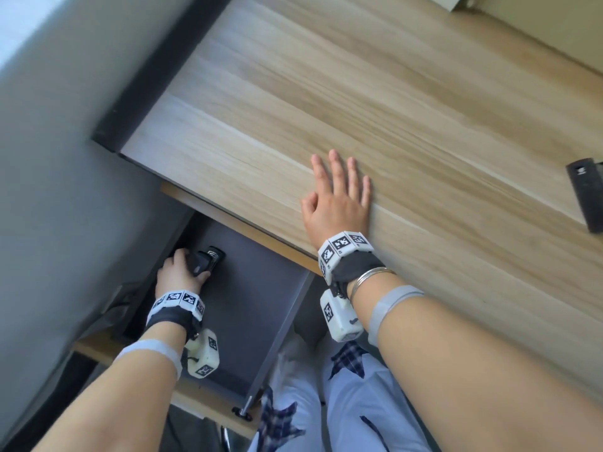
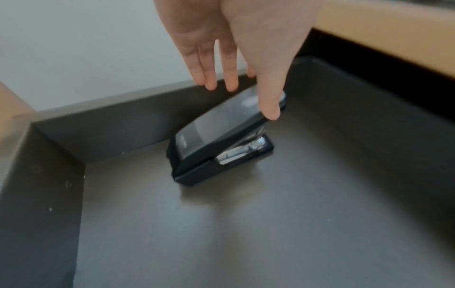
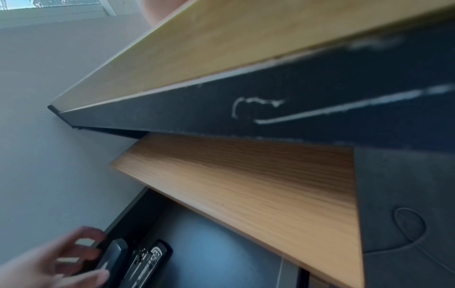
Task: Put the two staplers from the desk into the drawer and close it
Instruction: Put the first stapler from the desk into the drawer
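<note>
One black stapler (image 1: 204, 260) stands on its base in the far left corner of the open grey drawer (image 1: 261, 308), its top arm raised. My left hand (image 1: 182, 269) holds that top arm between thumb and fingers. The left wrist view has the thumb on the stapler's (image 2: 216, 140) near edge and the fingers behind it, close to the drawer wall (image 2: 110, 126). The right wrist view also catches this stapler (image 3: 138, 259). A second black stapler (image 1: 585, 195) lies at the right edge of the wooden desk (image 1: 359, 93). My right hand (image 1: 336, 194) rests flat on the desk near its front edge, far from that stapler.
A grey wall (image 1: 49, 158) runs close along the left of the desk and drawer. The drawer's wooden front (image 1: 208, 409) juts toward my legs (image 1: 352, 402). A wooden panel (image 3: 246, 185) overhangs the drawer's back. A pale object (image 1: 456, 1) sits at the desk's far edge.
</note>
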Demonstrator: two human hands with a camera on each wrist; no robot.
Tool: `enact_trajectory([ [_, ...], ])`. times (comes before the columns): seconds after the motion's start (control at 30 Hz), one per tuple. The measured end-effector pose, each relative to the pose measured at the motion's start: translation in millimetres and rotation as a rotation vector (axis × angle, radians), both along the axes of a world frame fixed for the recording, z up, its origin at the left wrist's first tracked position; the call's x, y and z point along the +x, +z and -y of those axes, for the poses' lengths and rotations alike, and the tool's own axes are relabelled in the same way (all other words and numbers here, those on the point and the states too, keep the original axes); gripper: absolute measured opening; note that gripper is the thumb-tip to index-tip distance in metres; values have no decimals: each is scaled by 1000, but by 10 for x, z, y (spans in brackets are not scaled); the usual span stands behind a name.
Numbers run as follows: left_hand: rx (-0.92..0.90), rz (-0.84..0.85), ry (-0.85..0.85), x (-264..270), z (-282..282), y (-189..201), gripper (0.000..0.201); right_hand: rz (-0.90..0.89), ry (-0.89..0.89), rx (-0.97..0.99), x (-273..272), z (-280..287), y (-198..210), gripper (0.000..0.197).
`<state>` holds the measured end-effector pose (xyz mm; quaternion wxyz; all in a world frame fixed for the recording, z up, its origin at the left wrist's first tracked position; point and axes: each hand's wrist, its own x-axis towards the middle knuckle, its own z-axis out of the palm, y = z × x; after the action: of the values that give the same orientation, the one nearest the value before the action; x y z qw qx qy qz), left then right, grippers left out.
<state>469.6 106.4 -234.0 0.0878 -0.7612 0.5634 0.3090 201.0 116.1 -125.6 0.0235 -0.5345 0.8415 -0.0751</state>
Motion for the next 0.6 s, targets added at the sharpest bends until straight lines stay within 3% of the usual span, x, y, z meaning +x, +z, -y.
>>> enact_trajectory([
  [0.23,-206,-36,-160,-216,170,1004,23,103,38,122,-23,-6,115,61],
  [0.43,-334,-104,-220,-688,346,1710,23,211,211,267,-397,-53,388,58],
  [0.6,-310,-207,-315,-1411,521,1977,23,370,43,325,-1011,-171,644,46],
])
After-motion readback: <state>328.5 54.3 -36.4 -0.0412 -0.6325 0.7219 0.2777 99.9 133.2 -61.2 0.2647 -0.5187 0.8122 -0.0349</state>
